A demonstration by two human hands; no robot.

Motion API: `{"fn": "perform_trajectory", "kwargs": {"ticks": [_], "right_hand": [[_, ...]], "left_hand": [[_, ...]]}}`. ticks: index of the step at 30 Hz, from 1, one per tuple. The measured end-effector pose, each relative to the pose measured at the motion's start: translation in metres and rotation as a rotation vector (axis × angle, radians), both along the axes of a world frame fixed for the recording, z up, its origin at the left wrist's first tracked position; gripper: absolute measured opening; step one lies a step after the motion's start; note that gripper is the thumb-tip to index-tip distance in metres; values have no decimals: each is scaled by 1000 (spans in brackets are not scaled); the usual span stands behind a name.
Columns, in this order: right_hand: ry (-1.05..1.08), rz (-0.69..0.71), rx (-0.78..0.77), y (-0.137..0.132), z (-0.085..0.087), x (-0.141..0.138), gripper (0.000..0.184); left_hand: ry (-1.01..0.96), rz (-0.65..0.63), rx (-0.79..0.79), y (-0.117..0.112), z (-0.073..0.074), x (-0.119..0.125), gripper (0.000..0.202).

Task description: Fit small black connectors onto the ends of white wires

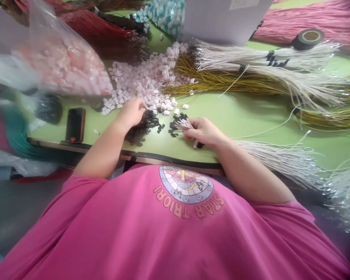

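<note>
My right hand (205, 131) is closed round a bundle of thin white wires (184, 124). Their bare tips point left, and their lengths trail away right under my forearm. Black plastic connectors (175, 120) lie around the wire tips. My left hand (134, 111) is over the left side of a pile of small black connectors (146, 123). Its fingers are curled together, and anything between them is hidden. Just beyond that hand spreads a heap of small white connector housings (151, 74).
A black phone (75, 124) lies left near the table edge. A plastic bag of pinkish pieces (64, 66) stands behind it. White wire bundles (251, 56), yellow wires (221, 83) and a tape roll (308, 38) lie at the back right. A pale bin (218, 23) stands behind.
</note>
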State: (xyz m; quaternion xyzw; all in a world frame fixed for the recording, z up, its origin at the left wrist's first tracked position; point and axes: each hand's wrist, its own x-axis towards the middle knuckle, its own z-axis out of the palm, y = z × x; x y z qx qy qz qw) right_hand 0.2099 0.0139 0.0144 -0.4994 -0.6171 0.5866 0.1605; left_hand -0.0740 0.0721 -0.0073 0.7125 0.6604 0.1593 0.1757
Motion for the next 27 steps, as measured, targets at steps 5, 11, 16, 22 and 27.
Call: {"fn": "perform_trajectory", "kwargs": {"ticks": [5,11,16,22,27], "right_hand": [[3,-53,-35,-2,3,-3,5],[34,-133,-31,-5,1,-5,10],[18,-164,1,-7,-1,-6,19],[8,-143,53,-9,-2,-7,17],[-4,-148,50,-9,-1,-7,15]], "left_hand": [[-215,-83,-27,-40,20,32,14],[-586,-243,-308,-81,18,72,15],[-763,-157,-443,-82,8,72,15],[-865,-78,-447,-79,6,76,8],[-843,-89,-418,-79,9,79,8]]}}
